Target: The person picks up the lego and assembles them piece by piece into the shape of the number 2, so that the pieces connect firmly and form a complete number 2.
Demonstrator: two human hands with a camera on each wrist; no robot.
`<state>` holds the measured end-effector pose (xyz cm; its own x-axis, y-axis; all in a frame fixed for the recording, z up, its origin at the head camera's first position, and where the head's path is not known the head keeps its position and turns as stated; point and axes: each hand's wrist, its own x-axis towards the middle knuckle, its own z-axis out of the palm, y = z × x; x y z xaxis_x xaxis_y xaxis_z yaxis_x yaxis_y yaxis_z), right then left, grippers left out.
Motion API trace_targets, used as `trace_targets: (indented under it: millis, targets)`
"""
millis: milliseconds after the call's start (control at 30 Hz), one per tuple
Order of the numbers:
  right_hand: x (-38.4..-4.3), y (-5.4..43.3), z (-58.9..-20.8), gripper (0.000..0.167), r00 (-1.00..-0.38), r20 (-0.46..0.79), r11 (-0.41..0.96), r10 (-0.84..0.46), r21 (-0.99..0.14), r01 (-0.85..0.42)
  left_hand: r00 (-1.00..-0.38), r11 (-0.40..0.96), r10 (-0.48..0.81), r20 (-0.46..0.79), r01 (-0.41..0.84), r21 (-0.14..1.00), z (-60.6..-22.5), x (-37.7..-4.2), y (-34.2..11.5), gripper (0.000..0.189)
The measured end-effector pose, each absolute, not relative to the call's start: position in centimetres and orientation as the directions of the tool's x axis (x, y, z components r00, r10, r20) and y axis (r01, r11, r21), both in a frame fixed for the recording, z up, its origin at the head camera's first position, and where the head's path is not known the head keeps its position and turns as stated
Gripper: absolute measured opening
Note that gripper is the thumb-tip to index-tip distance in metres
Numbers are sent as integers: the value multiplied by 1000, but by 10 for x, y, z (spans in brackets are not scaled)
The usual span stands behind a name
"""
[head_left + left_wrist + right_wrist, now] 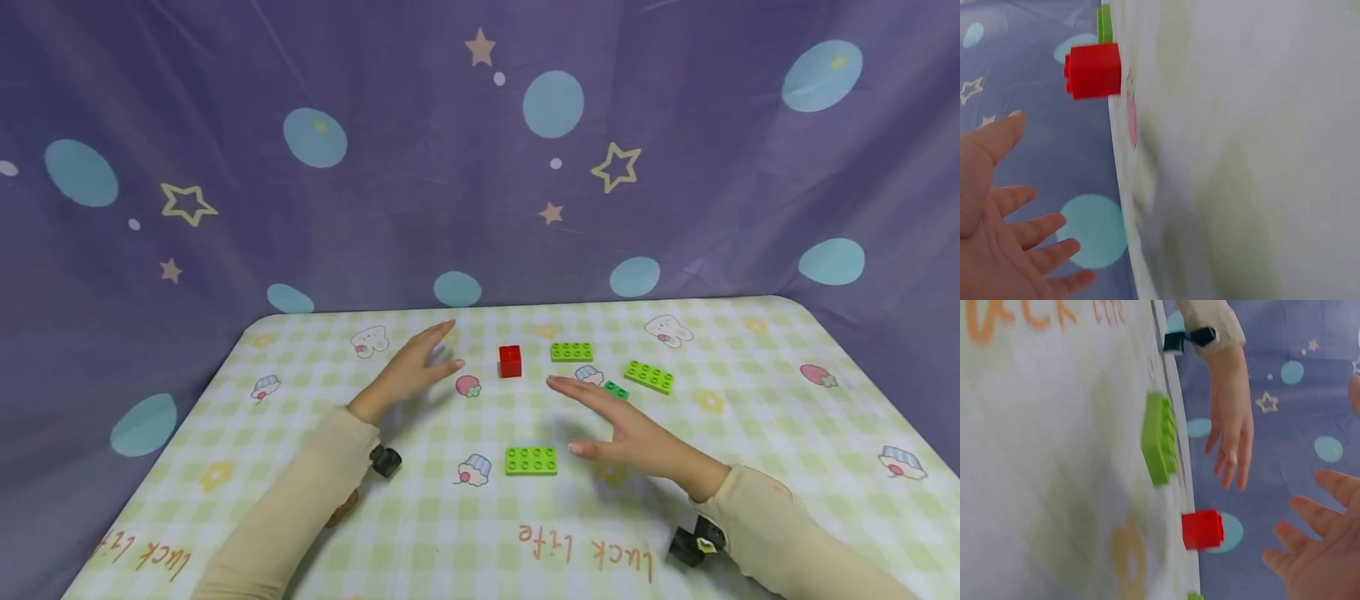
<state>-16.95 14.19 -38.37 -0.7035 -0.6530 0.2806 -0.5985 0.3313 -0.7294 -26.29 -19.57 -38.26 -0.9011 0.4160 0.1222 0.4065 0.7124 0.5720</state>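
My left hand [408, 371] hovers over the left half of the table, fingers extended and thumb apart, holding nothing. Nearest to it is a red toy brick [510, 362], which also shows past the thumb in the left wrist view. My right hand [637, 433], likewise spread and bare, hovers on the right. A light green eight-stud brick [531, 461] lies left of its thumb. Beyond its fingers are a small dark green brick [616, 390], partly hidden by the hand, and two more light green bricks, one straight [572, 352] and one angled [649, 377].
A checked, printed tablecloth [420, 542] covers the table. Behind it hangs a purple curtain [405, 225] with stars and blue ovals. Black wrist devices sit at the left cuff [386, 460] and right cuff [686, 547]. A brown shape [342, 508] shows partly from under the left sleeve.
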Motion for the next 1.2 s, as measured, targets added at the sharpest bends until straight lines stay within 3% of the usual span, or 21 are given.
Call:
trace_targets:
  millis: [233,400,567,867,1067,1200]
  targets:
    - [-163,127,-399,72,-722,207,273,-660,-829,-487,-922,527,386,20,238,816,-391,-258,-185,70]
    - [-164,121,-408,60,-747,80,102,-660,-976,-195,-931,430,364,-10,159,889,-392,-259,-175,67]
    - [-163,116,-414,58,-784,-38,31,-619,-999,24,-956,373,288,-51,63,926,-396,-258,-164,63]
    - [-161,112,-422,59,-839,-93,56,-536,-996,74,-968,-38,168,-184,-193,980,-401,-259,-149,53]
    - [-160,110,-423,61,-840,-108,62,-531,-994,89,-973,-129,150,-172,-192,973,-409,-260,-143,52]
    - [-159,111,-425,60,-838,-104,72,-536,-994,77,-978,-110,133,-159,-174,979,-414,-260,-137,50]
